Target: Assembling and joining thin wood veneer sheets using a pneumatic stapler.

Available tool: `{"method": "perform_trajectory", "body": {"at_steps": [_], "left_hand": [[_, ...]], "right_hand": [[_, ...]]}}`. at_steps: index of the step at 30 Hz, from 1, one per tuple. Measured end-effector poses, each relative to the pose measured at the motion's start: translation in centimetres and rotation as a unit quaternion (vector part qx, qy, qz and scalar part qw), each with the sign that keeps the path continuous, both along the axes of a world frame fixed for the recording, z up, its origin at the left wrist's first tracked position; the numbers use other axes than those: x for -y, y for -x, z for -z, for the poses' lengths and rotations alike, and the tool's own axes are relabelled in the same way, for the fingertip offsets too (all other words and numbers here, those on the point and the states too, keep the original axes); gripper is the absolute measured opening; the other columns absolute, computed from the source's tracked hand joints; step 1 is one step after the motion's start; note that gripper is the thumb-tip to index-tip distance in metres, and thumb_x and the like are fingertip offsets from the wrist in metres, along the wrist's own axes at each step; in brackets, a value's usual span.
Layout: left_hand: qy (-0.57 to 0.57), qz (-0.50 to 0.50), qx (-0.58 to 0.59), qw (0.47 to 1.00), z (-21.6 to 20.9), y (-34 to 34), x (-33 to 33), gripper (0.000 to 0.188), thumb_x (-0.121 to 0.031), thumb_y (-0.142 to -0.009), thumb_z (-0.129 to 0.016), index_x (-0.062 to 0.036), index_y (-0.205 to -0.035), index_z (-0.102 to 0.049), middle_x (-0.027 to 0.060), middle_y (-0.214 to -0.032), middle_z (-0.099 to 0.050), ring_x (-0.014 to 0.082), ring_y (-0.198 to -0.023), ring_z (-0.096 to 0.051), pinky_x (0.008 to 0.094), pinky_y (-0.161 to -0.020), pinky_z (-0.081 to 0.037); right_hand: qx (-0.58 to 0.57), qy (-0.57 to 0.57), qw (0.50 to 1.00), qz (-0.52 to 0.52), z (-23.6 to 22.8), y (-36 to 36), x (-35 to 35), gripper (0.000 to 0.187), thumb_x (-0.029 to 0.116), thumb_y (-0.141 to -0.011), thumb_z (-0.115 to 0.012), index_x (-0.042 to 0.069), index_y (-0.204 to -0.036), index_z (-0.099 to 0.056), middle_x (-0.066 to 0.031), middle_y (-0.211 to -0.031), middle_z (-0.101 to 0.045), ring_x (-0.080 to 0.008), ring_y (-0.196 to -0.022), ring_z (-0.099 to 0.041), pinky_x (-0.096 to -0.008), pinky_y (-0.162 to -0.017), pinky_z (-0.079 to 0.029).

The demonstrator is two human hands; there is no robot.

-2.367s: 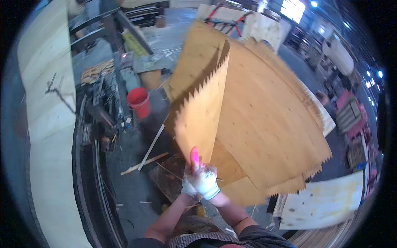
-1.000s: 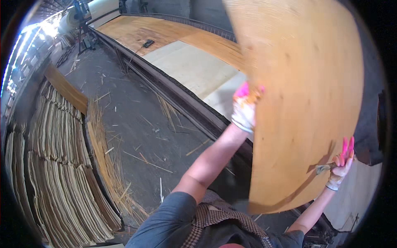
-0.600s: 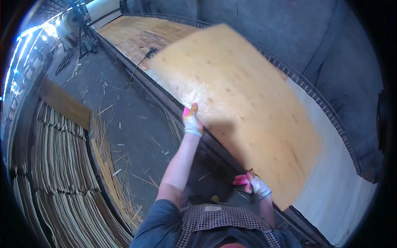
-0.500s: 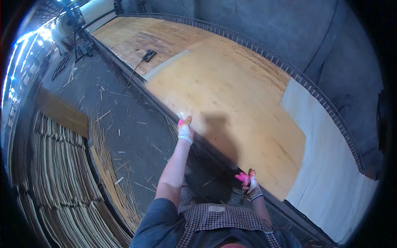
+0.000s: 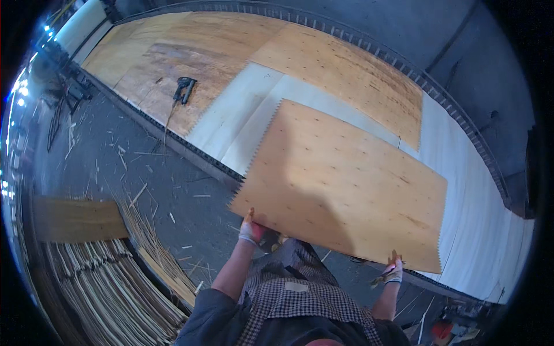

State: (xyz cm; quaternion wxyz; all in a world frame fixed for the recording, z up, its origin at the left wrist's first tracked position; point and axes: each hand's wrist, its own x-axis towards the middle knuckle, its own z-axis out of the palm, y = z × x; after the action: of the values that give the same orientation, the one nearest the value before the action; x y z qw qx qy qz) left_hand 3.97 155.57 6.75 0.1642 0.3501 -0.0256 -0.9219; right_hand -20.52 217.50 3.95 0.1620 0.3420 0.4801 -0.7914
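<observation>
A tan veneer sheet (image 5: 352, 184) with zigzag-cut ends and rows of small dark marks is held along its near edge by both my hands. My left hand (image 5: 251, 228), in a pink and white glove, is closed around the edge close to the left corner, its thumb on top. Toward the right corner, my right hand (image 5: 394, 270) grips the same edge, also gloved, with its thumb over the face. The fingers of both hands are mostly hidden below the sheet. Under and beyond it, pale white sheets (image 5: 231, 106) cover part of the long table.
A black nail or staple gun (image 5: 183, 89) with a cord lies on brown wood sheets (image 5: 173, 63) at the table's far left. A ridged rail (image 5: 369, 47) runs along the back. Stacked veneers (image 5: 109, 288) stand at lower left; wood strips (image 5: 151, 242) litter the floor.
The tan sheet has shifted right and nearer to me, uncovering pale sheets on its left and far sides. Both hands have come closer to my body with it. The camera view has also shifted.
</observation>
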Motion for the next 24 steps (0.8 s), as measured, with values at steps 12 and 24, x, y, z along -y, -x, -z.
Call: {"method": "perform_trajectory", "body": {"at_steps": [12, 24], "left_hand": [[0.413, 0.123, 0.023, 0.902, -16.5, 4.1, 12.0, 0.029, -0.015, -0.084, -0.061, -0.0059, -0.111, -0.057, 0.0064, -0.104, -0.062, 0.0199, -0.096, -0.059, 0.0392, -0.082, -0.048], [0.229, -0.115, 0.166, 0.952, 3.2, 3.5, 40.2, 0.035, 0.006, -0.073, -0.055, -0.0059, -0.106, -0.052, 0.0079, -0.102, -0.061, 0.0223, -0.090, -0.061, 0.0409, -0.086, -0.049]], "right_hand": [[0.112, -0.085, 0.989, 0.055, -6.1, -3.9, 4.6, 0.033, 0.035, -0.085, -0.060, 0.014, -0.109, -0.053, 0.0004, -0.103, -0.062, -0.0009, -0.035, -0.034, -0.0150, -0.030, -0.034], [0.124, 0.014, 0.981, 0.148, -0.4, -8.7, 39.3, 0.018, 0.025, -0.085, -0.061, 0.015, -0.101, -0.060, 0.0045, -0.099, -0.061, -0.0012, -0.046, -0.042, -0.0140, -0.036, -0.039]]}}
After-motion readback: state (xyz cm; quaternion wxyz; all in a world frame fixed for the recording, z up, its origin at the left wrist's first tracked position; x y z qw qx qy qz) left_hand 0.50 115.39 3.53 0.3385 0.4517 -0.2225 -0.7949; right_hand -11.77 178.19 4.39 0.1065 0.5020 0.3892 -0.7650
